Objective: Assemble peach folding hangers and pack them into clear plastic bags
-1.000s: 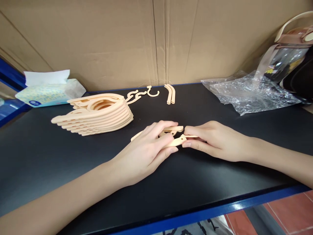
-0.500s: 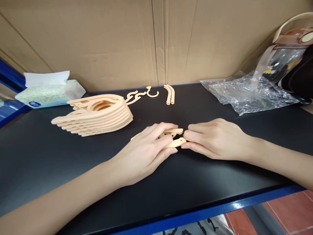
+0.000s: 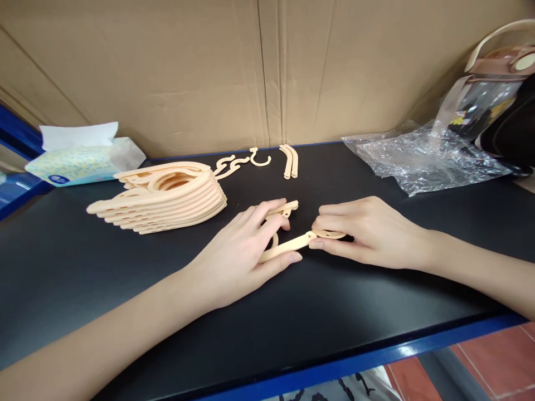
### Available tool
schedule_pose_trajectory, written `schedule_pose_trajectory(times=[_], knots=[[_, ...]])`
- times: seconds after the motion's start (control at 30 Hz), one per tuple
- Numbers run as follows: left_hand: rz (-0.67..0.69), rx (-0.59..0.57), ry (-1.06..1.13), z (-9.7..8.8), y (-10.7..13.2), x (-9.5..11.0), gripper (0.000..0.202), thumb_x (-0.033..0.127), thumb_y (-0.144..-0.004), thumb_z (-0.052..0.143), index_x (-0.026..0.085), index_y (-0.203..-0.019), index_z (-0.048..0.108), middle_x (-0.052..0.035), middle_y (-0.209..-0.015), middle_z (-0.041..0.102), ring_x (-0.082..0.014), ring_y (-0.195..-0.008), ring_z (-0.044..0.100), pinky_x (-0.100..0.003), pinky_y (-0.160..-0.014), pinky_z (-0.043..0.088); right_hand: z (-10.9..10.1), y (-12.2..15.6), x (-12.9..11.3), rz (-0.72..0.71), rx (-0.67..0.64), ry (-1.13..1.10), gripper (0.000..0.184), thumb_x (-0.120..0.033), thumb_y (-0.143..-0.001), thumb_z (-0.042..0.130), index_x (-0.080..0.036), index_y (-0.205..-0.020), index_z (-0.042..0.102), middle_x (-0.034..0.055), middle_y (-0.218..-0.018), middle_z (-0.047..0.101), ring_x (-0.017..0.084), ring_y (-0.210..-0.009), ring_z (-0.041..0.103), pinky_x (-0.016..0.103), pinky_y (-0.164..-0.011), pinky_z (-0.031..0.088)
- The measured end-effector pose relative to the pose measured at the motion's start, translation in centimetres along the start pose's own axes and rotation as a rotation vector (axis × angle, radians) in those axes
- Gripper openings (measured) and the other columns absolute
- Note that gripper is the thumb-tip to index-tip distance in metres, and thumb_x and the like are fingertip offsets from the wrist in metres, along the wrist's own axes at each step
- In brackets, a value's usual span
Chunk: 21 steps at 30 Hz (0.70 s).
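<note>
My left hand (image 3: pixel 246 248) grips a cream plastic folding hanger (image 3: pixel 295 244) low over the black table, its thumb along the near bar. Part of the hanger is hidden under the palm, and its far bar sticks out past my fingertips. My right hand (image 3: pixel 365 234) pinches a small cream hanger arm (image 3: pixel 330 234) at the near bar's right end, by a round hole. The arm and the bar touch there; whether they are joined I cannot tell. Left of my hands lies a stack of folded cream hangers (image 3: pixel 167 203).
Loose cream hooks (image 3: pixel 261 161) and two curved strips (image 3: pixel 289 161) lie at the back of the table (image 3: pixel 334 328). A tissue pack (image 3: pixel 83 161) stands at the left. At the right are a crumpled clear plastic bag (image 3: pixel 434 161) and a drinking bottle (image 3: pixel 493 94). Cardboard (image 3: pixel 167 72) stands behind.
My left hand has shifted slightly left with the hanger, baring more of the near bar. The arm in my right hand now shows, angled out to the right.
</note>
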<state>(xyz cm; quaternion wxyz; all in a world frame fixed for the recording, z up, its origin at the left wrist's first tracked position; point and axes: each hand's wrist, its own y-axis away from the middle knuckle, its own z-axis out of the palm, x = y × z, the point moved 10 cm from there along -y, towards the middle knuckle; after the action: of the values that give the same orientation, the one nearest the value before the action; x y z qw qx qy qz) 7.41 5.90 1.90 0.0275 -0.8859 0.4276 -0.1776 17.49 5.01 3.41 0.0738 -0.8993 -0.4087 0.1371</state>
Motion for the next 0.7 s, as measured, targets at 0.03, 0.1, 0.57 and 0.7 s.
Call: schedule_pose_trajectory(times=[0.03,0.1,0.57,0.7], knots=[[-0.007,-0.003,-0.011,0.02,-0.02,-0.17,0.038,0.053,-0.097,0.047,0.021,-0.117,0.052,-0.009,-0.148,0.041,-0.0284,-0.128,0.048,-0.046,-0.103,0.043,-0.02,0.01,0.1,0.007,-0.002,-0.004,0.037,-0.042,-0.101,0.04,-0.018,-0.082,0.061,-0.0029,-0.071,0.052,0.008,-0.056,0.045,0.025,-0.053,0.027],[0.0,-0.021,-0.024,0.17,-0.04,-0.18,0.042,0.054,-0.096,0.047,0.021,-0.121,0.051,-0.0096,-0.15,0.04,-0.0284,-0.132,0.044,-0.045,-0.104,0.042,-0.06,0.04,0.2,0.015,0.0,-0.009,0.037,-0.043,-0.101,0.041,-0.018,-0.081,0.061,-0.0032,-0.07,0.051,0.008,-0.056,0.044,0.025,-0.053,0.027],[0.048,-0.015,-0.044,0.1,0.24,0.35,0.046,0.056,-0.096,0.045,0.021,-0.125,0.049,-0.0103,-0.151,0.038,-0.0271,-0.135,0.041,-0.044,-0.107,0.04,0.02,0.05,-0.2,-0.027,-0.008,-0.033,0.036,-0.044,-0.098,0.046,-0.018,-0.074,0.052,-0.0057,-0.064,0.044,0.008,-0.055,0.038,0.025,-0.053,0.025],[0.036,-0.026,-0.01,0.21,0.14,0.27,0.04,0.054,-0.096,0.047,0.021,-0.119,0.05,-0.0091,-0.15,0.039,-0.0264,-0.133,0.043,-0.043,-0.105,0.041,0.19,0.16,-0.08,-0.009,-0.024,-0.044,0.036,-0.045,-0.098,0.046,-0.019,-0.074,0.049,-0.0062,-0.063,0.044,0.007,-0.052,0.036,0.025,-0.051,0.023]])
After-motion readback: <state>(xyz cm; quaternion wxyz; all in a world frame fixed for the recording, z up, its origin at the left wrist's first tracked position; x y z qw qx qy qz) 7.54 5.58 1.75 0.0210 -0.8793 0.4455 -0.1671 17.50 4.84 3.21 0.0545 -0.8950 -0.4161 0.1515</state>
